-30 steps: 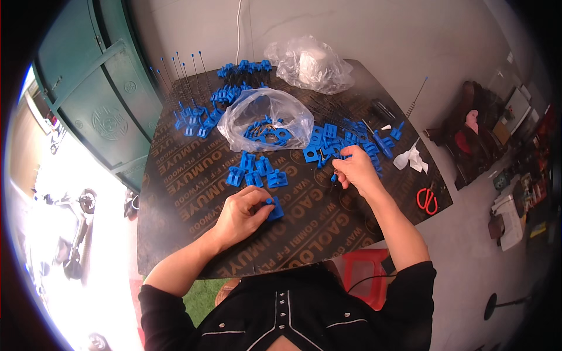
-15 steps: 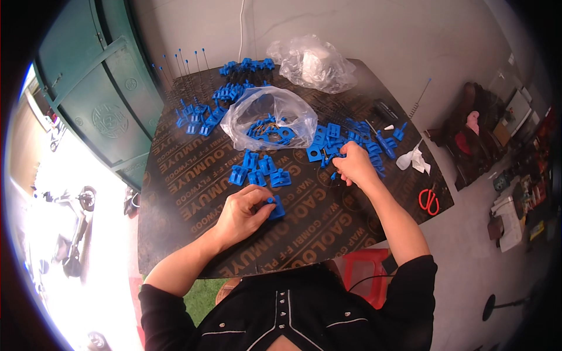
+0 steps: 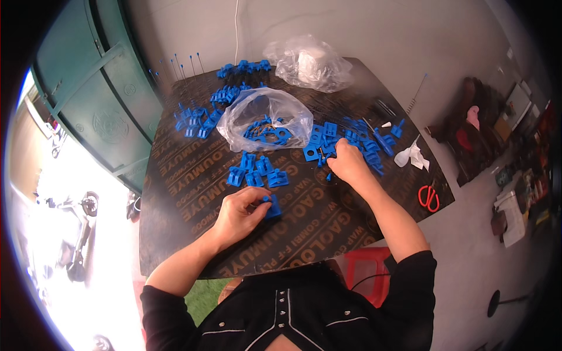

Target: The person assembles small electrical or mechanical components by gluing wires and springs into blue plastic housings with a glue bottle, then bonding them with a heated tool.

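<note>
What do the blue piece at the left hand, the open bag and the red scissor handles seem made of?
Blue piece: probably moulded plastic, evenly coloured. Open bag: thin plastic film, glossy, creased and see-through. Red scissor handles: likely plastic, uniformly bright.

Green door [image 3: 120, 93] left, red stool [image 3: 366, 254] below, dark armchair [image 3: 483, 126] right.

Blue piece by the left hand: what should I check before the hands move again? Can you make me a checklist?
1. Left hand holding the blue piece: ok, fingers are around its knob.
2. Right hand clear of the loose blue parts: not ok, it is among them.
3. Something gripped in the right hand: cannot tell, its fingertips are hidden.
4. Red-handled scissors away from both hands: ok.
5. Clear bag open: ok, blue parts show inside.
</note>
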A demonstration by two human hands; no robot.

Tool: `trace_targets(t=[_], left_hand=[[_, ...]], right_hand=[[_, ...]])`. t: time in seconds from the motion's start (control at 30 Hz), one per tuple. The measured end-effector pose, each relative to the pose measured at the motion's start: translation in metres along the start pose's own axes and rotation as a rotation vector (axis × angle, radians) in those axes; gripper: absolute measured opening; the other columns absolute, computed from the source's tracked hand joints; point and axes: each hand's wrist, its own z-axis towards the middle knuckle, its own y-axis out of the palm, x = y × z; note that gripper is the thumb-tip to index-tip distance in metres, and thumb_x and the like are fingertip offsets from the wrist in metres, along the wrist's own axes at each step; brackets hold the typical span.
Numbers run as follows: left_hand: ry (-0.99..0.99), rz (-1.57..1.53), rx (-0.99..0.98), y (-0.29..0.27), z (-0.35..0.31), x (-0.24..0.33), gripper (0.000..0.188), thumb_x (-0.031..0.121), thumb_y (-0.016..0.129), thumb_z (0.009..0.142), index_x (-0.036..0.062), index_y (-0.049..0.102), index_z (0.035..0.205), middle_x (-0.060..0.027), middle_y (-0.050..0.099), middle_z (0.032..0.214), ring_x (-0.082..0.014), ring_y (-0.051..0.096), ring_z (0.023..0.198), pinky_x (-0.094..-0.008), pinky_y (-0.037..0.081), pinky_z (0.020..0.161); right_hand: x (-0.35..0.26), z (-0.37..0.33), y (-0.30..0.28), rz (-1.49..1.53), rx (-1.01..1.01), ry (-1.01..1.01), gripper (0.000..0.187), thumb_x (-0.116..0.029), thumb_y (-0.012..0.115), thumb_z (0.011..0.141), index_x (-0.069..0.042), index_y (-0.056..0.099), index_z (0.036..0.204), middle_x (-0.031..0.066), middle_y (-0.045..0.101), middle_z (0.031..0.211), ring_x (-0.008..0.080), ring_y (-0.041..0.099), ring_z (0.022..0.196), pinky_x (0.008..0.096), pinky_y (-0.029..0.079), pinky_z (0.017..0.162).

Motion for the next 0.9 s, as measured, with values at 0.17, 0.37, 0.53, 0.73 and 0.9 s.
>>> trace_targets(t=[0.17,0.37,0.53,0.73,0.9], left_hand=[[-0.061,0.015,0.013,-0.002,-0.002,0.001,0.015,0.004,0.065,0.085,-0.0009,0.064,0.099,-0.0075,0.067,0.098,-0.0090,0.060,0.068,-0.0233,0.050,0.062],[-0.168,-0.183,0.026,0.000,-0.003,-0.004,0.015,0.003,0.063,0.087,-0.0003,0.064,0.101,-0.0036,0.066,0.092,-0.0049,0.058,0.070,-0.0213,0.049,0.061],[-0.336,-0.384,-0.014,-0.001,0.003,0.013,0.012,0.003,0.059,0.090,0.0009,0.064,0.100,-0.0058,0.066,0.105,-0.0071,0.061,0.078,-0.0218,0.053,0.062],[-0.401,-0.545,-0.013,0.005,0.003,0.026,0.013,0.005,0.062,0.090,0.0000,0.065,0.101,-0.0034,0.067,0.092,-0.0068,0.061,0.076,-0.0233,0.054,0.063],[-0.462,-0.649,0.039,0.010,-0.005,0.034,0.012,0.003,0.062,0.089,-0.0011,0.065,0.100,-0.0055,0.067,0.097,-0.0095,0.062,0.077,-0.0250,0.054,0.065]], right_hand=[[-0.003,-0.037,-0.020,0.084,0.143,-0.151,0.037,-0.017,0.069,0.080,0.005,0.054,0.106,0.0240,0.066,0.084,0.0385,0.065,0.083,0.0429,0.051,0.072],[0.053,-0.075,-0.044,0.220,0.483,-0.033,0.021,-0.019,0.065,0.085,0.001,0.063,0.089,0.0192,0.065,0.071,0.0371,0.065,0.069,0.0436,0.050,0.062],[0.113,-0.076,-0.059,0.162,0.646,0.148,0.019,-0.012,0.067,0.083,0.001,0.061,0.094,0.0172,0.065,0.081,0.0329,0.064,0.076,0.0422,0.048,0.067],[0.144,-0.054,-0.054,0.002,0.631,0.119,0.045,-0.010,0.069,0.080,0.004,0.051,0.118,0.0241,0.058,0.110,0.0382,0.059,0.097,0.0447,0.048,0.081],[0.155,-0.038,-0.048,-0.012,0.540,0.135,0.044,-0.017,0.067,0.082,0.001,0.051,0.119,0.0220,0.060,0.106,0.0390,0.059,0.097,0.0461,0.047,0.083]])
